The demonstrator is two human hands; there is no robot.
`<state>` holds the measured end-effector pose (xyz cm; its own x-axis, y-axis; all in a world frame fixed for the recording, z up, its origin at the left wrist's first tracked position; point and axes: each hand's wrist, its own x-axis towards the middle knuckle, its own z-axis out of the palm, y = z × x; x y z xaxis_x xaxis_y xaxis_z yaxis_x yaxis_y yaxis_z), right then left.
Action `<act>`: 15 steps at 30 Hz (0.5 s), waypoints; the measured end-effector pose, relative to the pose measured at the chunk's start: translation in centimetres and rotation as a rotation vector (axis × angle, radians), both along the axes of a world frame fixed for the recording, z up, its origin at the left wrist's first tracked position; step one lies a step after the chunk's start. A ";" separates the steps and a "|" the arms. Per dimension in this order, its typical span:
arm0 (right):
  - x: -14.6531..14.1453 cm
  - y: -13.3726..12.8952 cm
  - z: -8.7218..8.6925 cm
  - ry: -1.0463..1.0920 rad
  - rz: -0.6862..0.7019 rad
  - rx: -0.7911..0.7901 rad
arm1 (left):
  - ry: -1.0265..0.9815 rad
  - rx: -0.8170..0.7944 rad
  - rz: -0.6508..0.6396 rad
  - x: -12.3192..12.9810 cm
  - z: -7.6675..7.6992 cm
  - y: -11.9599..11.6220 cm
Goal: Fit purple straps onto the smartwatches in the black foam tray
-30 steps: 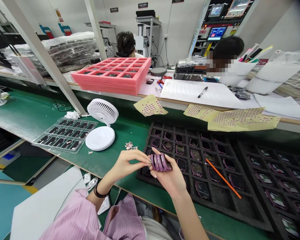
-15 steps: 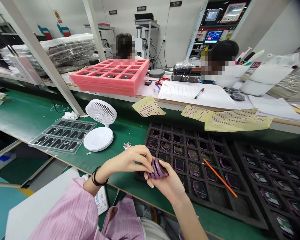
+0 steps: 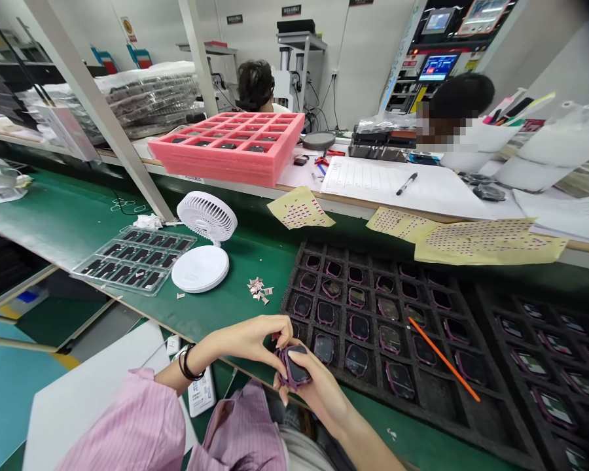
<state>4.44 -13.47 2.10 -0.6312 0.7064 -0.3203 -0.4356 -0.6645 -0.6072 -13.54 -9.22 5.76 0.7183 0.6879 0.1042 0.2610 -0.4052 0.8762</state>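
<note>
Purple-framed watch cases [image 3: 297, 366] with dark glass faces are stacked between my two hands, low in the middle of the view. My right hand [image 3: 319, 386] is wrapped round them from the right, its thumb on the top face. From the left, my left hand [image 3: 262, 337] grips the stack's near-left edge with bent fingers. How many cases are held cannot be made out. Just beyond my hands lies a black foam tray [image 3: 434, 386] with many similar cases in its compartments. An orange stick [image 3: 444, 360] rests across that tray.
A second foam tray [image 3: 515, 386] stands at the right. Left of my hands are small pinkish pieces [image 3: 259, 290], a white fan [image 3: 201, 269] and a clear tray of black parts [image 3: 127, 256]. A shelf edge with yellow sheets [image 3: 491, 241] crosses behind; two people sit beyond.
Both hands and the held cases have moved lower and nearer to me, and the top case's face now shows more. The camera view has shifted, with the pinkish pieces more exposed.
</note>
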 end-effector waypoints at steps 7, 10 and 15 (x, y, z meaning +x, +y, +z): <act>-0.8 0.7 0.6 0.049 -0.079 -0.034 | -0.036 -0.017 0.208 -1.2 -1.8 1.1; -0.5 1.6 1.1 0.067 -0.163 -0.065 | 0.125 0.138 0.537 -2.4 -3.5 2.1; 0.5 3.2 2.0 0.053 -0.254 -0.142 | 0.625 0.496 0.725 -3.3 -7.5 2.7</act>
<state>4.90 -10.31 4.08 -0.4579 0.7944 -0.3990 -0.6277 -0.6068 -0.4877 -16.89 -6.54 -1.70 0.1790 0.9529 0.2448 0.9263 -0.2471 0.2846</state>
